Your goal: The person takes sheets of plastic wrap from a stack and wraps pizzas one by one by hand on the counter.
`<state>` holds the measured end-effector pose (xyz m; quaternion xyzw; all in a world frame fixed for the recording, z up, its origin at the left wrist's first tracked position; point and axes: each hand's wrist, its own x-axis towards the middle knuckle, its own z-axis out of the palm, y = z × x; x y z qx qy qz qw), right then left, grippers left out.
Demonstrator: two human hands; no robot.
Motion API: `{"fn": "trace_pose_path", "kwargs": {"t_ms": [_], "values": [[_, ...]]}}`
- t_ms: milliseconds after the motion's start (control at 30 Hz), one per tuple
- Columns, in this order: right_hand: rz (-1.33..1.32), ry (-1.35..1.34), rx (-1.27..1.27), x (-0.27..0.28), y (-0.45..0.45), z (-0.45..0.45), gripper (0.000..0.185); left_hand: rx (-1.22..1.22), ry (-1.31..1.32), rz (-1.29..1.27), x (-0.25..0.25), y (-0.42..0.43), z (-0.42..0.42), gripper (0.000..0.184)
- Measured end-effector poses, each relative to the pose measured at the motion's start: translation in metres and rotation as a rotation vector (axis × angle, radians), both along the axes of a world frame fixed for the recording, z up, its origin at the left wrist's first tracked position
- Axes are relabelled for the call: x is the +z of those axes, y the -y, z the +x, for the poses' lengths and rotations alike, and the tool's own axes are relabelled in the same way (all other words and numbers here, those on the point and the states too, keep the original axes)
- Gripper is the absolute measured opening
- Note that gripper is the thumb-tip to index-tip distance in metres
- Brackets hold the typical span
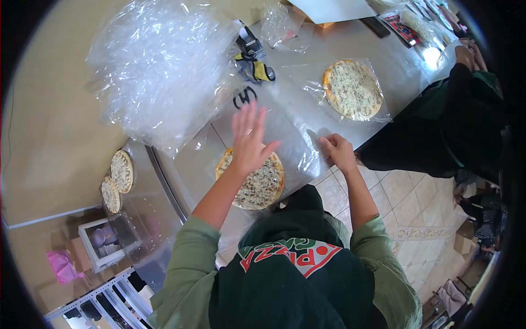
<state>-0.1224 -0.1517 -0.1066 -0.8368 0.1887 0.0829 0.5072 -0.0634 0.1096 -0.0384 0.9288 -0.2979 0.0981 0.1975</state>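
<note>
A cheese-topped pizza point(262, 183) lies near the table's front edge, inside or under a see-through plastic bag point(298, 129) spread out flat. My left hand point(250, 140) is above the pizza's upper part, fingers stretched out and slightly blurred; it covers some of the pizza. Whether the palm presses on the plastic, I cannot tell. At the bag's right side, my right hand point(339, 151) has thumb and fingers pinched on the plastic edge. Further right lies another pizza point(352, 89) in its own plastic bag.
A big heap of plastic bags point(159, 71) covers the table's back left. Behind the bag lie yellow-and-grey gloves point(256, 70) and a black tape loop point(245, 97). Two pizzas point(121, 171) sit on the left surface. Another person point(438, 120) stands close at right.
</note>
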Motion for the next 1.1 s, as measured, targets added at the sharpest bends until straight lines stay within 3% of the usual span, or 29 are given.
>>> {"fn": "trace_pose_path", "kwargs": {"t_ms": [33, 167, 267, 333, 500, 600, 700, 800, 900, 1000, 1100], "values": [[-0.081, 0.099, 0.024, -0.002, -0.003, -0.003, 0.027, 0.001, 0.040, -0.136, 0.001, -0.026, -0.024, 0.078], [-0.168, 0.292, 0.081, 0.020, -0.021, -0.009, 0.021, 0.120, -0.134, 0.089, -0.039, -0.081, -0.087, 0.080], [-0.193, 0.371, 0.289, 0.084, -0.070, -0.028, 0.022, 0.135, -0.195, 0.246, -0.058, -0.089, -0.096, 0.080], [-0.244, 0.533, 0.546, 0.099, -0.106, -0.049, 0.035, 0.135, -0.205, 0.268, -0.060, -0.086, -0.095, 0.078], [-0.503, 0.448, 0.854, 0.061, -0.174, -0.098, 0.045, 0.165, -0.239, 0.252, -0.071, -0.092, -0.093, 0.062], [-0.689, 0.539, 0.909, 0.026, -0.183, -0.109, 0.045, 0.338, -0.233, -0.780, -0.106, -0.100, -0.079, 0.055], [-0.749, 0.540, 0.920, 0.016, -0.185, -0.117, 0.044, 0.344, 0.064, -0.473, -0.054, -0.093, -0.087, 0.053], [-0.766, 0.466, 0.962, 0.015, -0.189, -0.126, 0.044, 0.069, 0.152, -0.040, -0.049, -0.089, -0.089, 0.051], [-0.698, 0.524, 0.959, 0.007, -0.193, -0.130, 0.045, 0.049, 0.277, -0.008, -0.041, -0.081, -0.098, 0.048], [-0.620, 0.460, 1.068, -0.028, -0.188, -0.134, 0.050, -0.123, 0.588, 0.002, -0.035, -0.064, -0.124, 0.048], [-0.557, 0.725, 0.979, -0.049, -0.184, -0.132, 0.047, -0.399, -0.029, -0.050, -0.049, -0.054, -0.125, 0.048]]}}
